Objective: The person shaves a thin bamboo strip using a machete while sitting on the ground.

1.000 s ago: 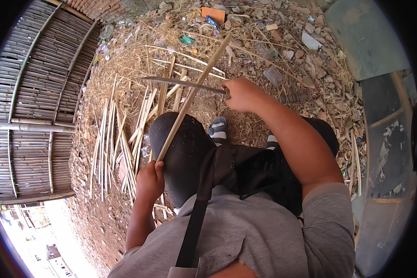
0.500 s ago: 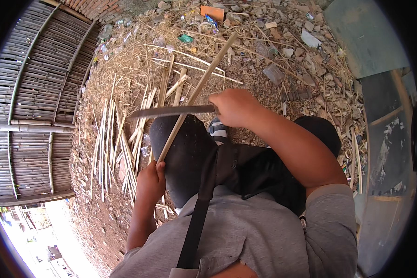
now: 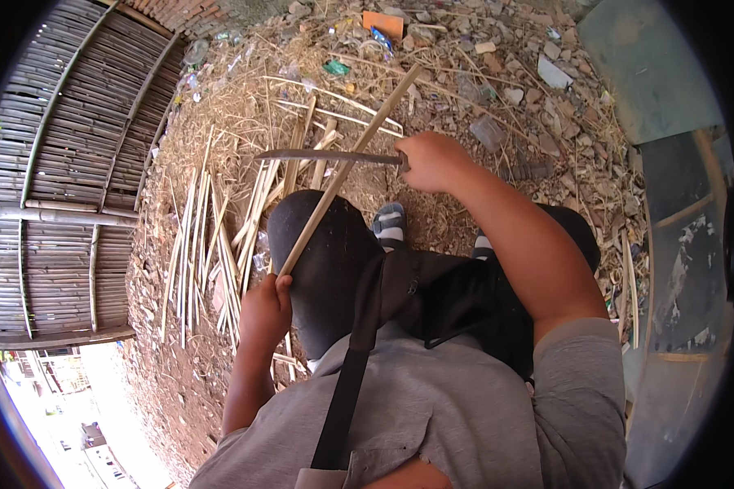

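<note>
My left hand point(image 3: 265, 310) is closed round the near end of a long pale bamboo strip point(image 3: 316, 218). From there the strip slants up and away to the right, passing over my dark-trousered left knee point(image 3: 306, 236). My right hand point(image 3: 435, 163) grips the handle of a machete point(image 3: 326, 156), whose long dark blade points left. The blade lies across the strip beyond the knee; whether its edge bites into the wood I cannot tell. Most of the handle is hidden in my fist.
Several split bamboo strips point(image 3: 189, 244) lie on the ground at the left. Thicker bamboo pieces point(image 3: 302, 138) rest beyond my knee. Rubble and litter point(image 3: 538, 106) cover the far right ground. A bamboo slat wall point(image 3: 73, 163) stands left, and grey panels point(image 3: 685, 244) stand right.
The machete and my right hand have moved away from me along the strip, from over the knee to beyond it. My left hand still holds the near end.
</note>
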A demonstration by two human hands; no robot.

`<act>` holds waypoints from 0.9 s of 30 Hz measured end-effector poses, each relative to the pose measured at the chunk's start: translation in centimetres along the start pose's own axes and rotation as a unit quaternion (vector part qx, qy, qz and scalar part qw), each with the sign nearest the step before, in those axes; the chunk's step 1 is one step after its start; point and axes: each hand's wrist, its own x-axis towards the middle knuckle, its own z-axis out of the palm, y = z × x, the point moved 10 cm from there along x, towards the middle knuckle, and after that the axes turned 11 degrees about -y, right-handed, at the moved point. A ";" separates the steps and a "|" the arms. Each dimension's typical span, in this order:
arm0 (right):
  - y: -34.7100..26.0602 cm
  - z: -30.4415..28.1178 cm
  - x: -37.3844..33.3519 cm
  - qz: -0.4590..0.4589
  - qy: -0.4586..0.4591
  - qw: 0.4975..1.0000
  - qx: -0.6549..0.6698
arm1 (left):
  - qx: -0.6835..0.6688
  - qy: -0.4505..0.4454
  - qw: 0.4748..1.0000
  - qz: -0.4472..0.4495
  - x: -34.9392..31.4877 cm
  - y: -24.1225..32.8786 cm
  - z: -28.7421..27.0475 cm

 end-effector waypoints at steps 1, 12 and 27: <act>-1.0 -0.4 -0.5 -0.010 0.004 1.000 -0.018 | 0.000 0.011 1.000 0.002 -0.3 -0.3 0.0; 6.2 -5.3 -0.5 0.106 0.070 0.988 0.087 | 0.002 0.024 1.000 -0.010 -1.4 -1.3 0.1; 0.0 -2.0 -1.6 0.003 -0.014 1.000 0.005 | -0.083 -0.036 0.996 0.027 -1.6 -1.6 0.0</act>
